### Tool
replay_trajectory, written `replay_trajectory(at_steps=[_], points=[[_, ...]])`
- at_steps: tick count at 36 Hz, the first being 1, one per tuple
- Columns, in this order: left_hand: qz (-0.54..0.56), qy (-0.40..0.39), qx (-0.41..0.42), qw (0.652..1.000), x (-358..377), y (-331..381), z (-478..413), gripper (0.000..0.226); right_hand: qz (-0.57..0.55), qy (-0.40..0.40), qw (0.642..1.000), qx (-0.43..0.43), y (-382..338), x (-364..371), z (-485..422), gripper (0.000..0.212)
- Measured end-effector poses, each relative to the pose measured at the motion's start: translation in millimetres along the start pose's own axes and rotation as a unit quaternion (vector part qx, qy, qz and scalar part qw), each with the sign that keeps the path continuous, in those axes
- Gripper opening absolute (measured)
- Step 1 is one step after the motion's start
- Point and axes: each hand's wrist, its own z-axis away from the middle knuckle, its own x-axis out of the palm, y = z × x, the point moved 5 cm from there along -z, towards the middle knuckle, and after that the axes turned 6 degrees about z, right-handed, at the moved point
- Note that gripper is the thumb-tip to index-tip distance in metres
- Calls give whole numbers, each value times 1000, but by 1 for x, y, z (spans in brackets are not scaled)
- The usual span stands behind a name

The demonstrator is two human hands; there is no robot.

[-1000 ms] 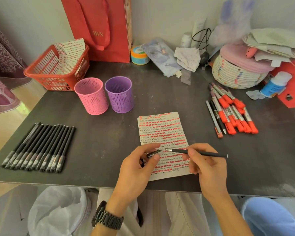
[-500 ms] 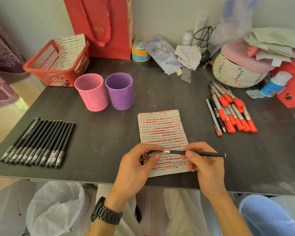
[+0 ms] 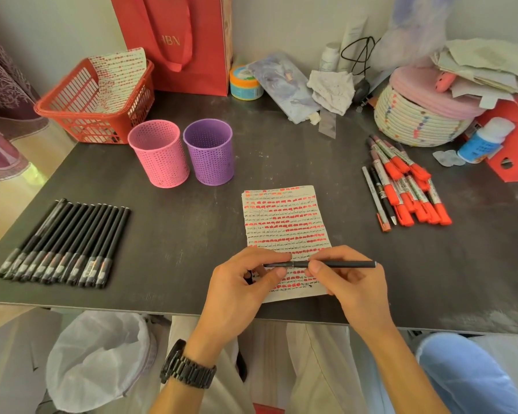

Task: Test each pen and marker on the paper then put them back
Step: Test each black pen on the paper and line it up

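Dark grey table [image 3: 177, 234] is filling the view, its near edge running just behind the person's wrists. Nearest, at seven o'clock below that edge, a white-lined bin [image 3: 99, 360] is sitting. The left hand [image 3: 237, 294], wearing a black watch [image 3: 187, 372], is pinching the cap [image 3: 277, 265] between curled thumb and forefinger. The right hand [image 3: 353, 291] is gripping the pen [image 3: 347, 264] by its barrel, thumb and fingertips curled round it. The pen is lying level, running from nine to three o'clock over the near end of the paper [image 3: 284, 219], with cap meeting barrel between the two hands. The paper is lying flat mid-table, covered in red dashes and black scribbles. At nine o'clock from it, black pens [image 3: 66, 246] are lying in a row; at two o'clock, red markers [image 3: 407, 189] are resting in a heap. Farther off, at eleven o'clock, a pink cup [image 3: 159, 153] and a purple cup [image 3: 210, 152] are standing upright just beside each other. Behind them a basket [image 3: 81, 115] and a bag [image 3: 186, 40], both red, are sitting by the wall.
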Motion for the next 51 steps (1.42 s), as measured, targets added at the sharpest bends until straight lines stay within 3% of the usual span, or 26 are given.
replay_trajectory(at_steps=[17,24,26,30,33,36,40,45,48,51], points=[[13,-5,-11,1000,-2,-7,-2,28,39,-22,999,24,8,4,-1,29],[4,2,5,1000,0,-6,0,29,55,-9,998,-34,3,6,-1,19],[12,8,-10,1000,-2,-6,0,29,83,-4,995,-50,2,9,2,16],[81,46,-49,994,-17,-4,0,20,191,-1,975,-109,-3,15,8,33],[74,90,-36,993,-43,5,7,19,265,-6,956,-126,-2,18,11,26],[68,151,-7,986,-87,16,22,17,326,-1,936,-131,2,21,13,35],[-1,277,11,961,-175,27,47,17,399,52,896,-190,-3,26,18,40],[-118,450,-18,885,-288,24,70,12,412,109,876,-228,-18,49,18,37],[-190,499,-72,843,-329,10,74,17,409,58,869,-271,-34,86,12,36],[-253,485,-122,828,-345,-6,73,21,425,-23,859,-283,-44,128,6,39]])
